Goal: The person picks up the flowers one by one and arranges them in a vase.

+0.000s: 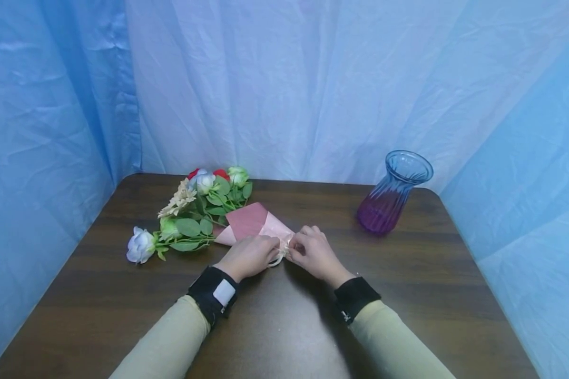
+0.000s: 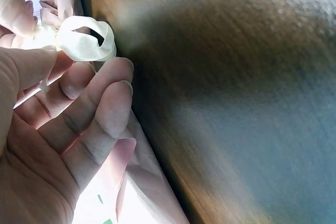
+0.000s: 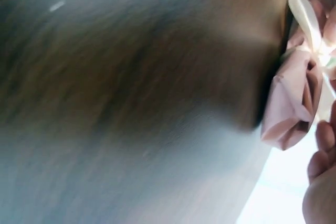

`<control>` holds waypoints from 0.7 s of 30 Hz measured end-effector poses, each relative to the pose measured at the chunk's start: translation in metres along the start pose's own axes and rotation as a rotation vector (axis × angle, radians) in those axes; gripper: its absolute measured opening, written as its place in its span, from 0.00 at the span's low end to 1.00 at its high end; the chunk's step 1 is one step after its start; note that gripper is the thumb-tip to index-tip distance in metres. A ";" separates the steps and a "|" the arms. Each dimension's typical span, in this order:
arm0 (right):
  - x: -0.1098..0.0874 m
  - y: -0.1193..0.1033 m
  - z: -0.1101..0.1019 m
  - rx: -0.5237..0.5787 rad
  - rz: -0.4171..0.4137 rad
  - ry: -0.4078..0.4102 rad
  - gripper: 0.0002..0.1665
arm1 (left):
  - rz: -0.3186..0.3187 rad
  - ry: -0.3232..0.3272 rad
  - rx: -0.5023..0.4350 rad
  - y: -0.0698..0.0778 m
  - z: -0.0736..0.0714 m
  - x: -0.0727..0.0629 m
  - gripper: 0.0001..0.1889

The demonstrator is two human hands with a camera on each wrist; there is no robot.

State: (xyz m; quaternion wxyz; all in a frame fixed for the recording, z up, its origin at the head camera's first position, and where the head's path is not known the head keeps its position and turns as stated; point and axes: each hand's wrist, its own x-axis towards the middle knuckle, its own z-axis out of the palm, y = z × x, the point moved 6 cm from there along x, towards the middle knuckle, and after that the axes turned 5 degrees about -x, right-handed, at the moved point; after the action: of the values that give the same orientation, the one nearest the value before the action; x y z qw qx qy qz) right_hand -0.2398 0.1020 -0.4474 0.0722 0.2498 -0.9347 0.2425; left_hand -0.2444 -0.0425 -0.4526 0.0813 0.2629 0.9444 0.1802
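Note:
A bouquet of flowers (image 1: 189, 227) lies on the table, its stems in pink wrapping paper (image 1: 250, 221). At the gathered end of the paper, a cream ribbon (image 2: 79, 48) is tied round it and stands out in a loop. My left hand (image 1: 250, 257) pinches the ribbon between thumb and index finger; its other fingers are bent beside the loop. From the other side, my right hand (image 1: 315, 253) pinches the ribbon near the knot. The right wrist view shows the paper's crumpled tail (image 3: 289, 100) below the ribbon; most of the right hand is cut off there.
A glass vase (image 1: 384, 208), blue above and purple below, appears at the back right of the dark wooden table (image 1: 408, 284). Pale blue curtains (image 1: 284, 89) hang behind the table and along both sides.

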 end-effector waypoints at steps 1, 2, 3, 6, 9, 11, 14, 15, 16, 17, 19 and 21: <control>-0.001 -0.001 0.000 -0.010 -0.013 -0.003 0.08 | 0.003 0.005 -0.003 0.000 0.000 0.000 0.08; -0.002 -0.002 0.000 -0.024 -0.030 -0.001 0.08 | 0.009 0.011 -0.002 0.000 0.000 0.000 0.09; -0.002 -0.002 -0.001 -0.041 -0.048 0.000 0.08 | 0.015 0.017 0.000 0.000 -0.001 -0.001 0.09; -0.004 -0.004 -0.002 -0.099 -0.078 0.016 0.09 | 0.032 0.038 0.010 0.000 -0.001 -0.001 0.10; -0.005 -0.004 -0.002 -0.158 -0.074 0.015 0.10 | 0.039 0.049 0.016 0.001 -0.002 -0.002 0.11; -0.005 -0.004 -0.002 -0.188 -0.066 0.012 0.10 | 0.036 0.049 0.013 0.001 -0.002 -0.002 0.11; -0.006 -0.005 -0.002 -0.221 -0.064 0.014 0.11 | 0.027 0.043 0.005 0.001 -0.002 -0.002 0.11; -0.007 -0.005 -0.002 -0.229 -0.069 0.020 0.12 | 0.024 0.041 0.005 0.001 -0.001 -0.002 0.11; -0.007 -0.005 -0.002 -0.234 -0.075 0.027 0.12 | 0.022 0.040 0.005 0.000 -0.001 -0.002 0.11; -0.008 -0.006 -0.003 -0.235 -0.080 0.033 0.13 | 0.020 0.040 0.005 0.000 -0.001 -0.002 0.11; -0.009 -0.006 -0.003 -0.233 -0.086 0.039 0.13 | 0.018 0.041 0.006 0.000 -0.001 -0.002 0.11; -0.010 -0.006 -0.003 -0.226 -0.090 0.044 0.13 | 0.017 0.041 0.008 0.000 -0.001 -0.002 0.11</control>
State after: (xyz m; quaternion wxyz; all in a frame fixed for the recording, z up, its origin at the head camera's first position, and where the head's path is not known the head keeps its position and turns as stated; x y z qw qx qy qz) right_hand -0.2283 0.1033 -0.4444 0.1310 0.2766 -0.9420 0.1375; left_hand -0.2431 -0.0438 -0.4518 0.0591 0.2675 0.9443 0.1824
